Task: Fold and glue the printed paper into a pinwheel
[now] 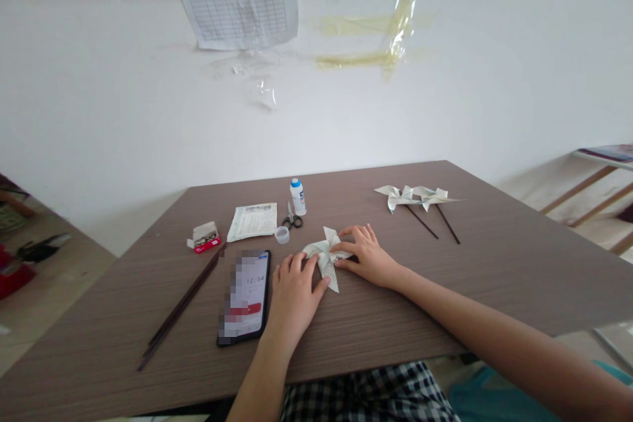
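Observation:
A folded newspaper pinwheel (328, 257) without a stick lies flat on the brown table, its blades fanned out. My left hand (295, 283) rests at its left side, fingers spread and slightly bent, the fingertips touching the paper near the left and lower blades. From the right, my right hand (370, 256) has its thumb and fingers around the right blade, close to the centre. Part of that blade is hidden under the fingers. Left of my left hand lies a phone (244, 297) with its screen lit.
Two finished pinwheels (415, 196) on dark sticks lie at the back right. Beyond my hands are scissors (291, 219), a white cap (281, 235), a glue bottle (297, 196) and paper sheets (253, 220). A small red-white box (204, 237) and dark sticks (182, 306) lie left.

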`<action>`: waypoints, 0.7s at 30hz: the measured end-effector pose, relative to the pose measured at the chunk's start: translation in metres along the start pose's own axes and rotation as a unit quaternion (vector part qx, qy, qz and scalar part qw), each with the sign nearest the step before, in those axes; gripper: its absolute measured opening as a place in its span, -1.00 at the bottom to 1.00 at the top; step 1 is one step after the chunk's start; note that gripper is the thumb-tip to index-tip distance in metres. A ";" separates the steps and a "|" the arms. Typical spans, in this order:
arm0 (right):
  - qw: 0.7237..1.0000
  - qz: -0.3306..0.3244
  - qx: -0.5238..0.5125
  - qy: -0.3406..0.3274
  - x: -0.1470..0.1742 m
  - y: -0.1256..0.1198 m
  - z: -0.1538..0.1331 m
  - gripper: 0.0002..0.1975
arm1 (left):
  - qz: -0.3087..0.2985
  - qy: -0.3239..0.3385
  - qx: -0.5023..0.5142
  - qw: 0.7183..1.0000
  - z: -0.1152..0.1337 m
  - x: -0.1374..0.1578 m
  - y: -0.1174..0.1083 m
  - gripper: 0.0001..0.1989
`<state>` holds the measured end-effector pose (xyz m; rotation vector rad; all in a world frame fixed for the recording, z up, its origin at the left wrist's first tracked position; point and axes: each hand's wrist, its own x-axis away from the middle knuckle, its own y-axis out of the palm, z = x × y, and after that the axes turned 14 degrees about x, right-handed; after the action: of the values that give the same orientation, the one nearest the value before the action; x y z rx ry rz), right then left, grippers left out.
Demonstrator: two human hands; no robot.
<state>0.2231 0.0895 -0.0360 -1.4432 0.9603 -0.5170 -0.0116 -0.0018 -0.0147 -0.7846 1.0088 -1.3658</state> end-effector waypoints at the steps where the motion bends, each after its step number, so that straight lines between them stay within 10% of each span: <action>1: 1.000 0.000 0.001 0.002 0.000 0.000 0.000 -0.62 | 0.002 0.000 -0.001 1.000 0.000 0.000 0.000 -0.47; 21: 0.997 -0.021 0.070 -0.024 0.002 -0.001 -0.007 -0.55 | 0.023 0.017 0.006 1.000 -0.007 0.000 0.008 -0.50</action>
<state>0.2192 0.0837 -0.0343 -1.3470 0.8398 -0.5670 -0.0146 -0.0008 -0.0250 -0.7282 1.0380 -1.3480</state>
